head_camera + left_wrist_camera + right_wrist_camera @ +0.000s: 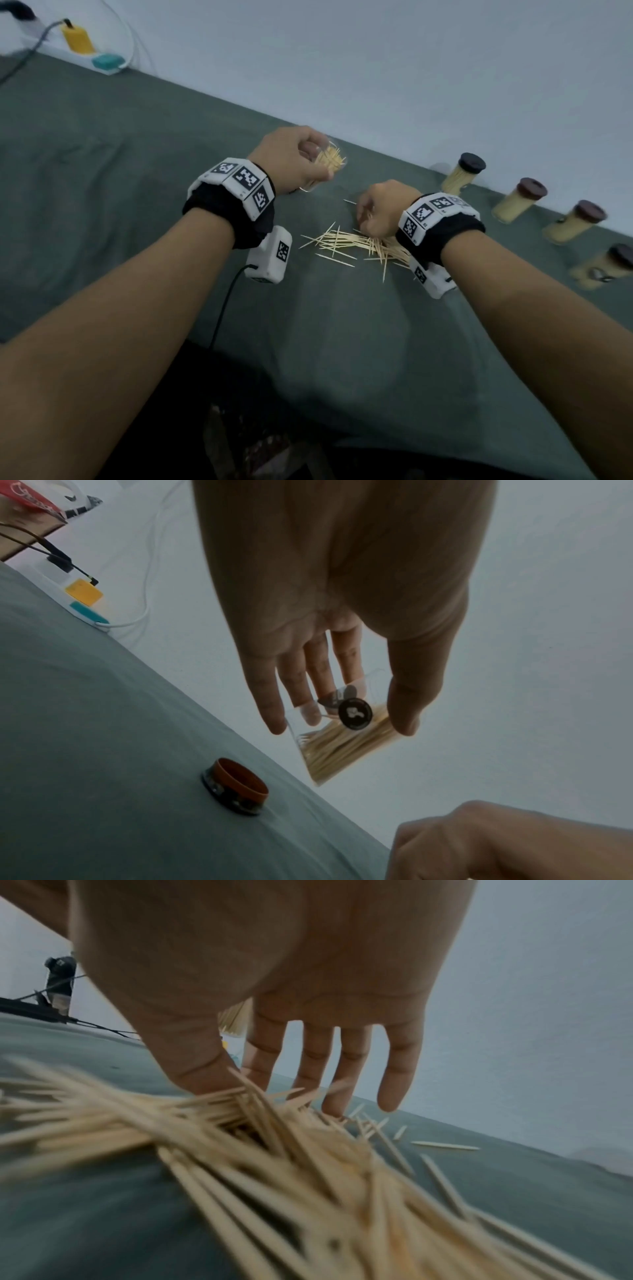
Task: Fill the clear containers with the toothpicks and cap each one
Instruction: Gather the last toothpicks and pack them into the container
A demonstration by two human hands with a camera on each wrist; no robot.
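While the left hand [291,156] holds an uncapped clear container [327,164] of toothpicks off the tabletop [102,171], the right hand [378,212] reaches into the loose toothpick pile [352,241].

Head view: left grip is wrapped round the container; right fingers curl down over the pile, grip state cannot be told here. Four capped containers [460,176] stand in a row along the wall edge.
Left wrist view: fingers [270,696] and thumb pinch the tilted container [342,739], a black round sticker on its side; only here, a brown cap [236,785] lies open side up on the grey-green cloth.
Right wrist view: fingers [397,1069] straight, tips among the blurred toothpicks [274,1150], nothing pinched.
Pale wall; power strip [102,63] at far left.
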